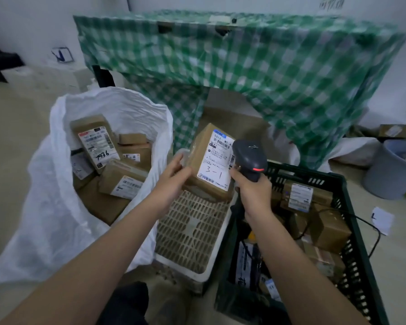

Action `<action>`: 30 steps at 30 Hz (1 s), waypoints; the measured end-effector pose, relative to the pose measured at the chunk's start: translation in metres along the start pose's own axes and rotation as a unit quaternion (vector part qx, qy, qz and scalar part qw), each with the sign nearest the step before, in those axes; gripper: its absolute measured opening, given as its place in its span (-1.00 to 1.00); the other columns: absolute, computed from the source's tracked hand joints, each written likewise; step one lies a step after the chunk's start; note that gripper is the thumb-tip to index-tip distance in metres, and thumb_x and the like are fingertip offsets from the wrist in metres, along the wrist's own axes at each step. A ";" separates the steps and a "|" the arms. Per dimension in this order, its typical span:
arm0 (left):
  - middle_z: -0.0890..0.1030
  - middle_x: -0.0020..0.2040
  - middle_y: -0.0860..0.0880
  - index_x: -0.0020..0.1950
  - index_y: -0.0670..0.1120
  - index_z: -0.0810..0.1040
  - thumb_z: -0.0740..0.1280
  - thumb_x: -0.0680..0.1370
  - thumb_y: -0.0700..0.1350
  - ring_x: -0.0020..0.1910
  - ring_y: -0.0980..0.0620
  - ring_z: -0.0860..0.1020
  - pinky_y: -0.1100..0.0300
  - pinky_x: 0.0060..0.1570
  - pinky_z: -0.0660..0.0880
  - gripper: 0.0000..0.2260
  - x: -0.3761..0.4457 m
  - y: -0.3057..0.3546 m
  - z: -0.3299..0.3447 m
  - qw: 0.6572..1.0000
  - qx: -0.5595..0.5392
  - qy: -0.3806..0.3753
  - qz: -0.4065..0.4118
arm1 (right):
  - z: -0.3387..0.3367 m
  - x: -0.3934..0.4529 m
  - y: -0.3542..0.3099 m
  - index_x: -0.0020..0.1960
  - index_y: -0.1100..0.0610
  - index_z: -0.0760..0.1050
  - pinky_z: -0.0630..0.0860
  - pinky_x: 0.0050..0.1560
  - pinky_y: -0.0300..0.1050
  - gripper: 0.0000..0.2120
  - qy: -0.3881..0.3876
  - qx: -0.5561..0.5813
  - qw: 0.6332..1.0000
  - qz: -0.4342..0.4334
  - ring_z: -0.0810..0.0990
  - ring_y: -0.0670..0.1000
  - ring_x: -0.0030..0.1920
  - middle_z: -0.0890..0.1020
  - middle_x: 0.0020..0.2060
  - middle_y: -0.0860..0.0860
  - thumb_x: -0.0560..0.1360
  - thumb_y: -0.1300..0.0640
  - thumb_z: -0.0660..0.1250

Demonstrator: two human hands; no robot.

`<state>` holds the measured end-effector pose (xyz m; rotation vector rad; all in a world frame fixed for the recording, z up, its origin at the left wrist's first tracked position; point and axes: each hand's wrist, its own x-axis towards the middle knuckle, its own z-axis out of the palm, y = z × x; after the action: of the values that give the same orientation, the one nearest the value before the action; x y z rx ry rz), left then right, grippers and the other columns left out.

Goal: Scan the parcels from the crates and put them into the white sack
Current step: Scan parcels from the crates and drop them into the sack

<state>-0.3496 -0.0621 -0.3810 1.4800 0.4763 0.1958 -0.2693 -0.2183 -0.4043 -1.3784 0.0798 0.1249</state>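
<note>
Beside a green-checked table, left hand (174, 174) grips the labelled parcel (209, 163); white sack (56, 184) lies leftward; right hand (253, 186) clasps the scanner (250, 158).

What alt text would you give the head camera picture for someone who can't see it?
A person's left hand holds a brown parcel marked 3-1 above a white crate, while the right hand aims a handheld scanner at its label. A white sack with scanned parcels stands to the left, a dark green crate of parcels to the right.
</note>
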 end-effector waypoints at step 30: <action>0.62 0.17 0.00 0.40 0.06 0.33 0.44 0.48 0.02 0.08 0.03 0.64 0.00 0.05 0.60 -0.47 0.016 -0.049 -0.065 0.991 0.080 -0.027 -0.107 | 0.007 0.001 0.035 -0.06 0.09 0.58 0.53 -0.11 -0.12 -0.86 -0.153 -0.222 0.963 -0.005 0.59 -0.08 -0.19 0.65 -0.21 -0.01 0.43 0.16 0.50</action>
<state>-0.3706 -0.0007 -0.4334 1.5736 0.6140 -0.0537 -0.2732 -0.2046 -0.4367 -1.7900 -0.2272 0.3625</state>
